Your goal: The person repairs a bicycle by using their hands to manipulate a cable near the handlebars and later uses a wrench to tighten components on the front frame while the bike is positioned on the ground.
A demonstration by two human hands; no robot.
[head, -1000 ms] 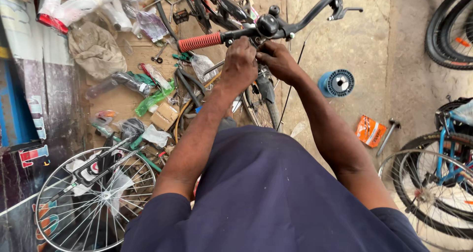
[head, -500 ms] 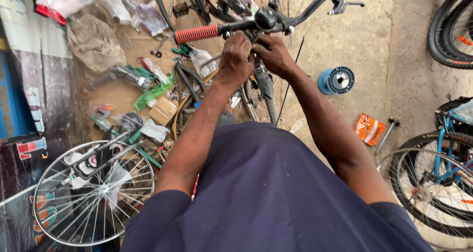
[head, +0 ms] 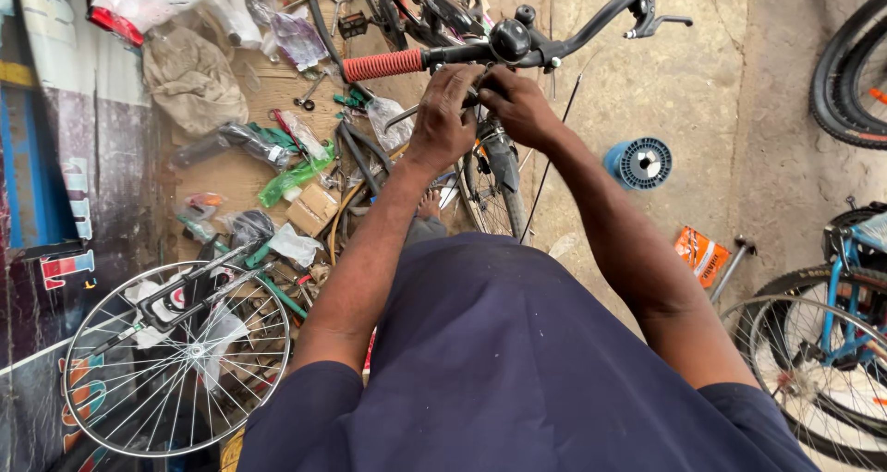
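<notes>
Two hands, your left hand [head: 445,119] and right hand [head: 517,104], curl fingers around the black bicycle handlebar [head: 517,47], which runs left-right, its red ribbed grip [head: 382,65] pointing left.

Both arms reach forward, left hand [head: 445,116] and right hand [head: 517,107] side by side (fingers curled, knuckles up).

Navy short-sleeve tee, pale specks, bare forearms, no gloves

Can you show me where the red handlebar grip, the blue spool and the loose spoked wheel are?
red handlebar grip [head: 382,65]: head view, middle of the ribbed sleeve.
blue spool [head: 639,163]: head view, its round end face.
loose spoked wheel [head: 176,354]: head view, the hub at its centre.
</notes>
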